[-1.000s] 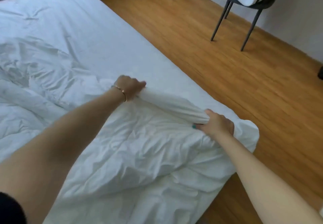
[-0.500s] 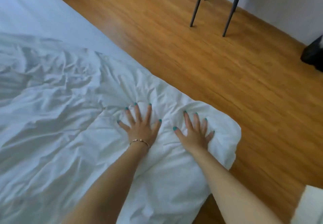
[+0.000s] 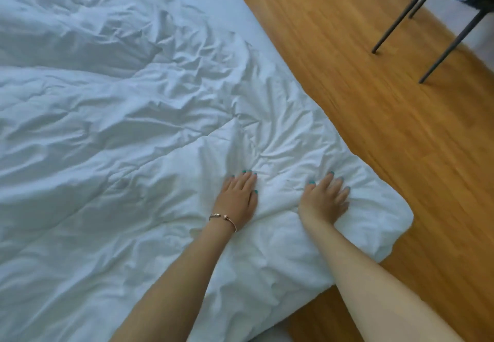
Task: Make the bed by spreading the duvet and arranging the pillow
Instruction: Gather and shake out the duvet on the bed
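White duvet [image 3: 120,154] fills the left of the frame; left hand [image 3: 236,197] and right hand [image 3: 324,197] press flat on it, fingers straight, no writing legible

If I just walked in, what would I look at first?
Probably the two hands pressing flat on the crumpled white duvet near the bed's corner: the left hand wearing a bracelet, the right hand beside it, both with teal nails. Next, the orange wooden floor on the right, with dark chair legs in the top corner.
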